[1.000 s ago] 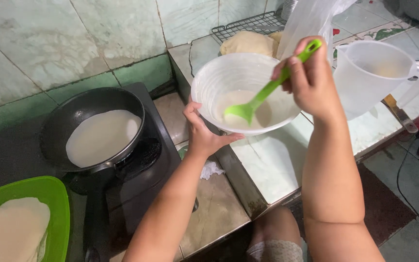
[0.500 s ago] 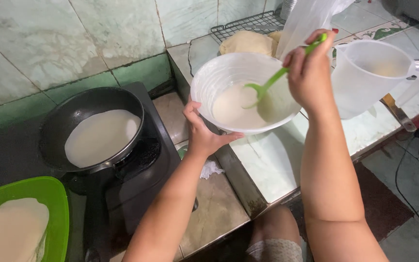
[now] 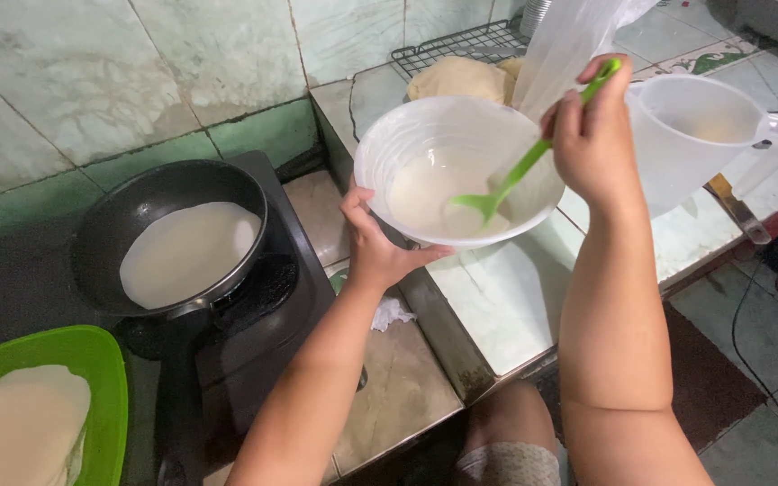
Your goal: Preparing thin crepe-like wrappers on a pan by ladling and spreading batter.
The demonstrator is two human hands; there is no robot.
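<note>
Bowl (image 3: 461,171) of white plastic, thin pale batter pooled inside, sits tilted in my left hand (image 3: 375,243) above the front edge of the tiled table (image 3: 506,306), grip clamped on its near rim. My right hand (image 3: 592,144) has its grip wrapped around a green spatula (image 3: 533,162), blade down in the batter. Left of the table, a black pan (image 3: 173,234) on the stove holds a pale round

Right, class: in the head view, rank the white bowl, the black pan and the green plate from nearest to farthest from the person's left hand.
1. White bowl: held by the left hand at its lower left rim.
2. Black pan: on the stove, to the left of that hand.
3. Green plate: bottom left corner, beyond the pan.
</note>
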